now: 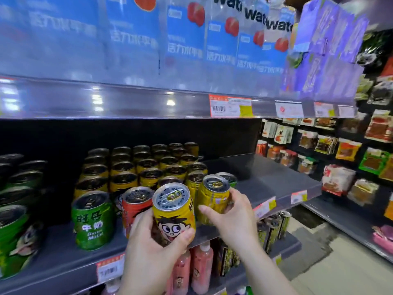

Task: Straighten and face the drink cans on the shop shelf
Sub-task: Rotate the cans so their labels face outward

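Currently gripped low on its wall by the left hand (155,250), lifted off the grey metal shelf (265,173): yellow cartoon-faced aluminium drink can (173,213), tilted toward 11 o'clock. At its 2 o'clock, right hand (230,218) closed around a second yellow ribbed can (212,199) near the shelf lip. Probably rigid, smooth, moderately heavy if full; best held mid-wall, clear of the pull-tab.

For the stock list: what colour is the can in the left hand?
Yellow can, with a cartoon face, clearest in the head view.
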Action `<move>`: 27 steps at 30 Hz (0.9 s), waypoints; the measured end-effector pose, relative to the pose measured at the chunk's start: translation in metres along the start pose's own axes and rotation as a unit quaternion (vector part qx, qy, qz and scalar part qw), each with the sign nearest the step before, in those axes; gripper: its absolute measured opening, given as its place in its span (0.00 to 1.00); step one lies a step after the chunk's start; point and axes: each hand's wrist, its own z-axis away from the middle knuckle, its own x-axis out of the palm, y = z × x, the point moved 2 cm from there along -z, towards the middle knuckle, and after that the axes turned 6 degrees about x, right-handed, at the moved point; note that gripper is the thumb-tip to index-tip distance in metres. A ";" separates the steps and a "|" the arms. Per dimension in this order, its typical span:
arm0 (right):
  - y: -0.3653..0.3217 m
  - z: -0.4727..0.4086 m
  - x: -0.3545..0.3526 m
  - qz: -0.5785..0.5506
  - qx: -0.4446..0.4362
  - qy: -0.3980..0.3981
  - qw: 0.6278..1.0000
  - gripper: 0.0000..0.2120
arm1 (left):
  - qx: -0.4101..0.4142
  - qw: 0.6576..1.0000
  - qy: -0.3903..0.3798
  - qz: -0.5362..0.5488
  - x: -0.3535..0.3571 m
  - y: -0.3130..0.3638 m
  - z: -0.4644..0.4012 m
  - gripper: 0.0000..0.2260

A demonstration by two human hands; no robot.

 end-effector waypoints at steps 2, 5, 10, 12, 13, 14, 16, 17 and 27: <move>0.004 -0.005 0.005 0.009 -0.022 -0.017 1.000 0.24 | -0.005 1.000 0.019 0.000 0.002 -0.002 0.000 0.27; 0.012 -0.016 0.002 0.012 -0.031 -0.028 0.999 0.21 | -0.020 0.999 0.040 -0.008 0.007 0.001 0.003 0.27; 0.024 -0.038 -0.006 0.010 -0.026 -0.043 0.999 0.26 | -0.033 0.996 0.077 -0.023 0.020 0.008 0.016 0.24; 0.026 -0.044 -0.006 0.011 -0.023 -0.048 0.999 0.28 | -0.044 0.994 0.095 -0.028 0.026 0.011 0.023 0.25; 0.027 -0.048 -0.006 0.009 -0.025 -0.048 0.999 0.29 | -0.046 0.994 0.100 -0.029 0.031 0.012 0.026 0.26; 0.027 -0.052 -0.005 0.008 -0.026 -0.047 0.999 0.29 | -0.047 0.993 0.103 -0.032 0.035 0.014 0.028 0.26; 0.031 -0.059 -0.001 0.001 -0.025 -0.046 0.999 0.32 | -0.043 0.993 0.102 -0.042 0.044 0.017 0.033 0.24; 0.033 -0.062 0.001 -0.003 -0.028 -0.047 0.998 0.35 | -0.037 0.993 0.102 -0.047 0.047 0.019 0.035 0.24; 0.065 -0.106 -0.032 -0.002 -0.013 -0.051 0.999 0.34 | -0.061 0.987 0.115 -0.095 0.066 0.022 0.037 0.25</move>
